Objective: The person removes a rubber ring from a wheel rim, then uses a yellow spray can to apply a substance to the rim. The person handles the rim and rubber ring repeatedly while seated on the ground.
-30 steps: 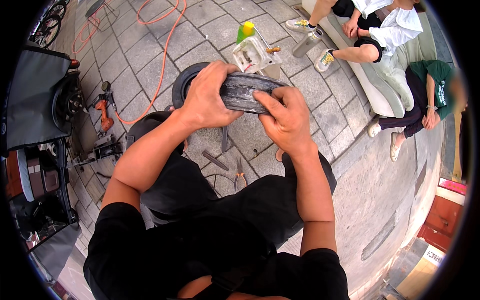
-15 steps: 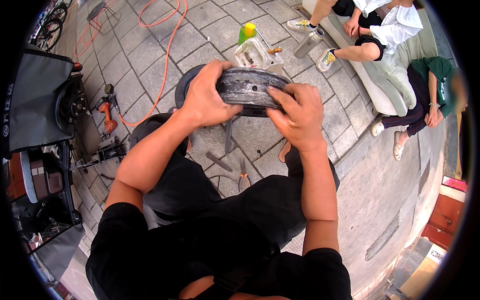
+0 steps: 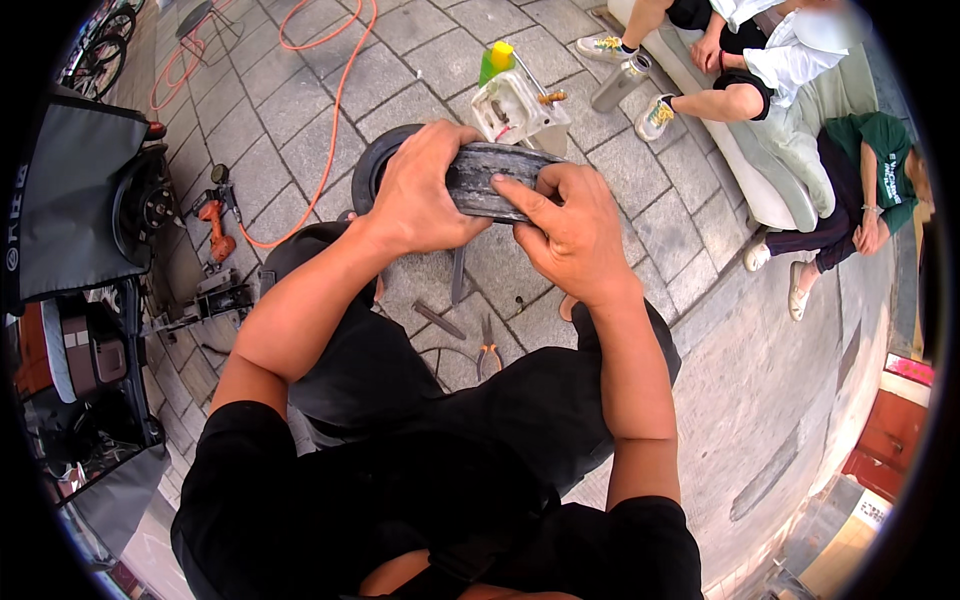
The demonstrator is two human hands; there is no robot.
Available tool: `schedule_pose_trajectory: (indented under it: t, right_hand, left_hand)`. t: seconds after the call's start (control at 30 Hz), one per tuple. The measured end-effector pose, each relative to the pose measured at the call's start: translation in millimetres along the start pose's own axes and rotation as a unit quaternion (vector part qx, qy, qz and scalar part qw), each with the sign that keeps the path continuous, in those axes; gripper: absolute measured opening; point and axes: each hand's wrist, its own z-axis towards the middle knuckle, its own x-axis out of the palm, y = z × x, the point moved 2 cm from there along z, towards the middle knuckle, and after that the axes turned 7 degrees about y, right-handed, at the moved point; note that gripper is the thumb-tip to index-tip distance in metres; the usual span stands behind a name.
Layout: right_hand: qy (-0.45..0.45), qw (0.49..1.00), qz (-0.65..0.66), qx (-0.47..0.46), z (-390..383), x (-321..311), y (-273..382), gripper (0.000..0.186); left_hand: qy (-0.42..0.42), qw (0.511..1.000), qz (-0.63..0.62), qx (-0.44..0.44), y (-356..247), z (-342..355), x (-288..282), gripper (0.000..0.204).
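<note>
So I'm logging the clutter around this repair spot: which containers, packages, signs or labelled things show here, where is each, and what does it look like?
Green squeeze bottle with a yellow cap: upright on the paving beyond the black tyre held by the left hand and right hand.
White open tray or box: beside that bottle, grimy.
Red panel: far right edge, marks unreadable.
Dark grey cover: far left, white marks on its edge.

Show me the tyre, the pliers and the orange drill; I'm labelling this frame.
tyre (image 3: 480, 185), head view, on its tread between the hands.
pliers (image 3: 488, 357), head view, on the handles.
orange drill (image 3: 216, 228), head view, on its body.
</note>
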Motion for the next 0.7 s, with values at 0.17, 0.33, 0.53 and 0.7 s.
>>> schedule_pose_trajectory:
  t: [0.17, 0.33, 0.53, 0.7]
  right_hand:
    - [-0.021, 1.000, -0.010, 0.017, -6.1, -15.5, -22.3, 0.048]
    - [-0.058, 0.997, 0.019, 0.051, -9.0, -17.4, -25.1, 0.033]
    - [-0.073, 0.990, 0.107, 0.064, -5.2, -8.1, -17.1, 0.035]
    - [-0.056, 0.988, 0.123, 0.071, -0.2, -8.0, -9.4, 0.035]
  left_hand:
    - [-0.014, 1.000, -0.008, -0.024, 1.4, 0.8, -6.1, 0.069]
    - [-0.024, 0.999, 0.000, -0.038, 8.0, 0.7, -8.3, 0.069]
    - [-0.005, 0.997, -0.019, -0.080, 7.4, -2.7, -6.0, 0.070]
    - [0.019, 0.993, -0.042, -0.113, 6.0, -2.7, -6.8, 0.072]
